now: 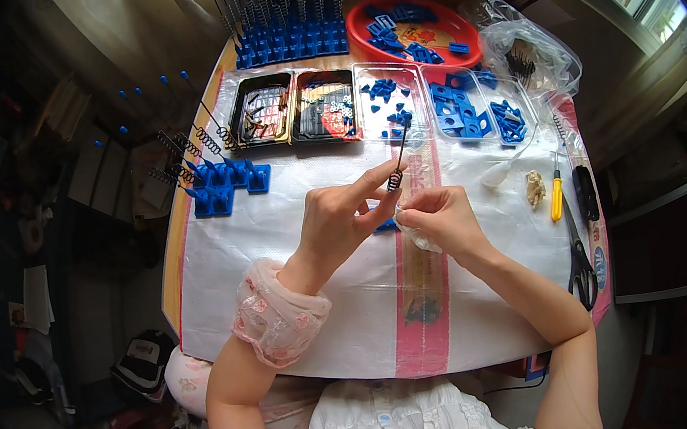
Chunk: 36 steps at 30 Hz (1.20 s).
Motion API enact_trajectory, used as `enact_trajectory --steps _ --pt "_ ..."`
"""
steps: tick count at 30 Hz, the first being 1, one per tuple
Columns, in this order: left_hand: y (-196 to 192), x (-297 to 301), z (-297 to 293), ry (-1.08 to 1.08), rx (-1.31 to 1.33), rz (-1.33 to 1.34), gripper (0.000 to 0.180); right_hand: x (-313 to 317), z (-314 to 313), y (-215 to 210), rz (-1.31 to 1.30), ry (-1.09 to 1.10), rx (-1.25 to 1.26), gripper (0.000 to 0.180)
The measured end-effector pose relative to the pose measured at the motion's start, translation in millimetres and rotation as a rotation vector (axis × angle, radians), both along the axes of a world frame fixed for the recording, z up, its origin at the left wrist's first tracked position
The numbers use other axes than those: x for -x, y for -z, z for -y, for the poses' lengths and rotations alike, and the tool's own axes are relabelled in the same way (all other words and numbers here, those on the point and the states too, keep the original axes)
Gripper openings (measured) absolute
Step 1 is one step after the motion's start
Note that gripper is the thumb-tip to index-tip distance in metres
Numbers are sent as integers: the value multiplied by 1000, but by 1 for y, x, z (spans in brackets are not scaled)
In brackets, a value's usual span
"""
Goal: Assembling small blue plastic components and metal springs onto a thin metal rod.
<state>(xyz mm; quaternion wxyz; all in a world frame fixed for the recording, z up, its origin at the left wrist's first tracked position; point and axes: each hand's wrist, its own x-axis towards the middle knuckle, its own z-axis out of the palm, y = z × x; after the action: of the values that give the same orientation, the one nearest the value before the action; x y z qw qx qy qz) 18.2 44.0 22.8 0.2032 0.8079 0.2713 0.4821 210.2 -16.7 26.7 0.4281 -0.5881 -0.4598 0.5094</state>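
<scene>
While finished blue pieces (pixel 288 45) stood in rows and loose parts (pixel 459 110) filled trays, the left hand (pixel 336 220) pinched a spring-tipped rod (pixel 398 161) over the worktop (pixel 276 223); the right hand's (pixel 438 216) fingers closed beside it, so much seemingly remained.

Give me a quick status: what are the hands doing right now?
Left hand pinching a thin rod with a spring. Right hand closed beside it, on a small blue part. Trays of blue parts behind, nothing in the way.

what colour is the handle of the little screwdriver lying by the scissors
Yellow: the screwdriver lies beside the black-handled scissors, seen in the head view.
</scene>
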Motion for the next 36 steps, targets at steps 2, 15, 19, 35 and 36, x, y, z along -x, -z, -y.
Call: enact_trajectory --steps 2,15,19,35,36 --pt "0 0 0 4 0 4 47 0 0 1 -7 -2 -8 16" --pt "-1 0 0 -2 -1 -4 46 -1 0 -1 9 -26 14 14" --pt "-1 0 1 -3 3 -11 46 -1 1 -1 -7 -26 21 14" --pt "-1 1 1 -2 14 -28 45 -8 0 -3 -86 -61 74 11" --pt "-1 1 1 -1 17 -29 45 -9 -1 -2 -69 -66 77 10"
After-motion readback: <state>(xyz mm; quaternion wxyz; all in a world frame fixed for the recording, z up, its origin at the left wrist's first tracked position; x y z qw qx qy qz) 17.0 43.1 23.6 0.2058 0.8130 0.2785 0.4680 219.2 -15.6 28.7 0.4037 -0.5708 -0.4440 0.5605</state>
